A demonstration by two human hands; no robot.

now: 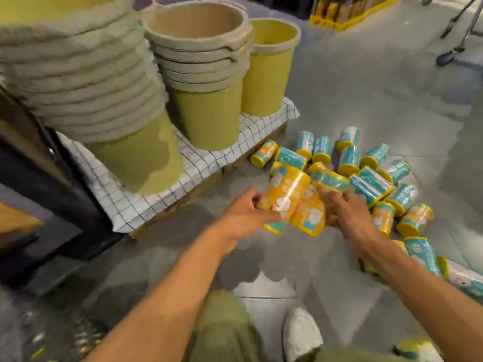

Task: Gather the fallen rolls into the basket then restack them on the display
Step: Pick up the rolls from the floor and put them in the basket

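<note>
Mostly the rolls (371, 176) lie heaped on the floor (366, 87). The left grip (245, 215) curls round an orange roll (285, 192), seemingly bracing it against its neighbours to lift several together. The right grip (350, 212) is blurred among them; whether it pinches or only presses I cannot tell. Stacked baskets (203, 74) stand near on a checked cloth (209, 158), probably within easy reach.

Checked cloth (146, 202); white shoe (300, 333) on grey floor (366, 82); yellow crate (347, 22) far back.

Orange and teal rolls (285, 194) look wrapped in glossy plastic film; checked white cloth (198, 163) matt; grey floor (366, 82) smooth.
</note>
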